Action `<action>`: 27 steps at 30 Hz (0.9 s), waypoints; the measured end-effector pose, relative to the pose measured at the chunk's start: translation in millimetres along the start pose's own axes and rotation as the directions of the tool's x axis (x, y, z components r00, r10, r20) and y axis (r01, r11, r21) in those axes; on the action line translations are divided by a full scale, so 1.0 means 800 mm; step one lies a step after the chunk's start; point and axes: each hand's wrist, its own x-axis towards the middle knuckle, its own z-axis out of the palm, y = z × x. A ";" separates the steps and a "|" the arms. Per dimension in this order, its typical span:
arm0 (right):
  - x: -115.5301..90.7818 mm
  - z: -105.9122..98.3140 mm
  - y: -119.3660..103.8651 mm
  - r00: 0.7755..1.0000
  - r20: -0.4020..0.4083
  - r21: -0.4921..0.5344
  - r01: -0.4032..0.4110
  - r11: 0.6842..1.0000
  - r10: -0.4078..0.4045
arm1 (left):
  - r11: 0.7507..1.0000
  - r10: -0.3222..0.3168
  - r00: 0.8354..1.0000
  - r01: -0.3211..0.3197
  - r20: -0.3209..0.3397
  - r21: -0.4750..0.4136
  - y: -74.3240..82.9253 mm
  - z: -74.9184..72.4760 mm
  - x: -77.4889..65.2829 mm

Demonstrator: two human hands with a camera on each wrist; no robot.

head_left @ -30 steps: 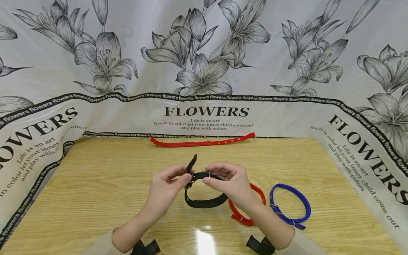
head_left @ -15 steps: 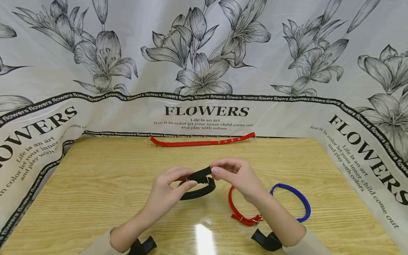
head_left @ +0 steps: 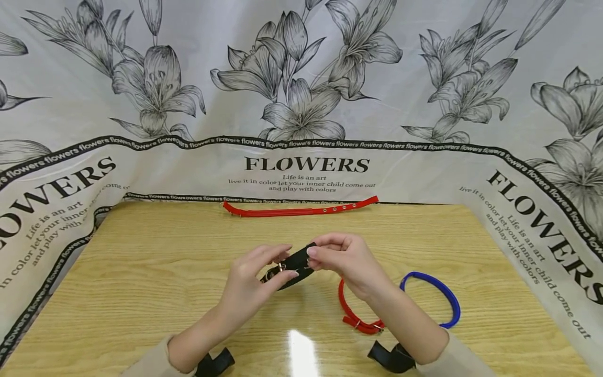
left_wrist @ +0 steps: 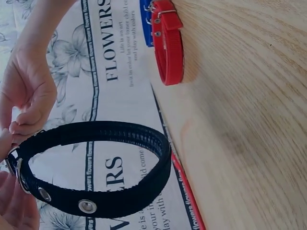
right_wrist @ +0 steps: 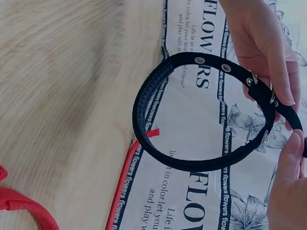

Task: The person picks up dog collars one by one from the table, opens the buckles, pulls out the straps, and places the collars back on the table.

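Above the middle of the table, both hands hold a black collar (head_left: 297, 259), buckled into a loop. Silver eyelets (left_wrist: 87, 206) dot its band, and a metal buckle (right_wrist: 253, 78) shows beside the left fingers. My left hand (head_left: 245, 275) grips the collar at the buckle side, thumb in front and fingers behind. The strap's free end is pinched between thumb and fingers of my right hand (head_left: 350, 262), to the right of the buckle. In the right wrist view the loop hangs round and open below the two hands.
A red collar (head_left: 342, 301) closed in a loop lies by the right forearm, with a blue collar (head_left: 452, 301) beyond it, partly hidden by that arm. Another red collar (head_left: 292, 212) lies stretched out along the table's back edge, before a flower-printed cloth (head_left: 301, 173).
The right hand has let go of the loop's right side and now pinches the strap's free end, which has swung from upright to the right. The loop has tilted.
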 end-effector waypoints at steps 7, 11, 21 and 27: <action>-0.001 -0.004 -0.001 0.998 0.046 0.159 0.032 0.987 -0.040 | 0.998 -0.055 0.998 0.055 -0.002 0.002 0.001 -0.002 -0.001; -0.001 -0.006 -0.002 0.996 0.072 0.185 0.032 0.982 -0.046 | 0.997 -0.072 0.997 0.072 -0.015 0.015 0.000 -0.004 -0.002; -0.003 -0.011 -0.003 0.995 0.083 0.225 0.036 0.974 -0.056 | 0.996 -0.073 0.997 0.071 -0.031 -0.062 -0.002 -0.006 -0.003; -0.005 -0.014 -0.003 0.991 0.097 0.250 0.068 0.966 -0.095 | 0.992 -0.095 0.994 0.090 -0.054 -0.091 -0.001 -0.007 -0.005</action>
